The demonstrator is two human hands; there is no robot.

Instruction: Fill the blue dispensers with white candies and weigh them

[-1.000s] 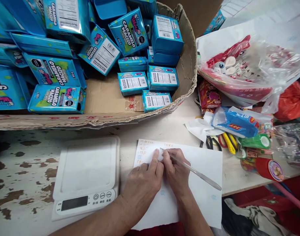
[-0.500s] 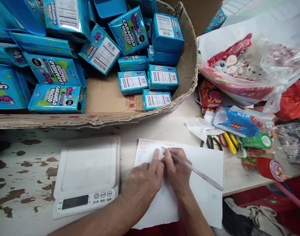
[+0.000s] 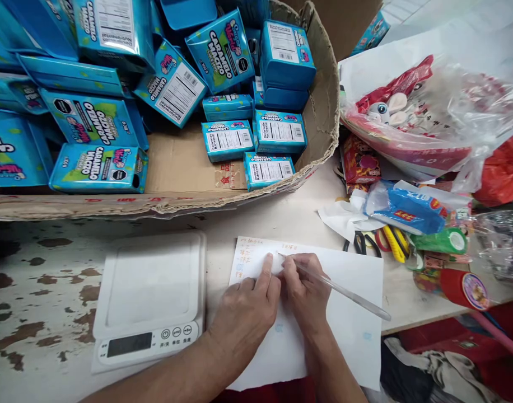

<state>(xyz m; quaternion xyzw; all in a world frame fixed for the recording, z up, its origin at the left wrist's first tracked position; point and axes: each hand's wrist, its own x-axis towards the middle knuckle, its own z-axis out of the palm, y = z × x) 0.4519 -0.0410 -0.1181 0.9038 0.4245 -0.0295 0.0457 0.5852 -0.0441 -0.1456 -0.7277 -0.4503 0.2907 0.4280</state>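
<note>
Right hand: my right hand (image 3: 307, 285) is pinched closed round the pen (image 3: 353, 298), its tip by my left index fingertip at the paper's upper part.
Left hand: my left hand (image 3: 250, 308) lies palm down on the paper (image 3: 353, 347), index finger stretched, the others loosely curled, gripping nothing.
Paper edges: the lower right corner reaches past the near edge of the tabletop (image 3: 302, 212); the pen's back end sticks out over the right edge.
Scale side: a narrow strip of tabletop separates paper and scale (image 3: 151, 285).
Carton side: the carton (image 3: 113, 208) runs along the far side, a thin strip from the scale.
Right side: black handles (image 3: 368, 244) and a yellow cutter (image 3: 393, 243) sit close by the paper.
Count: one pen, one sheet, one scale with three buttons; I can't tell the carton's total.
</note>
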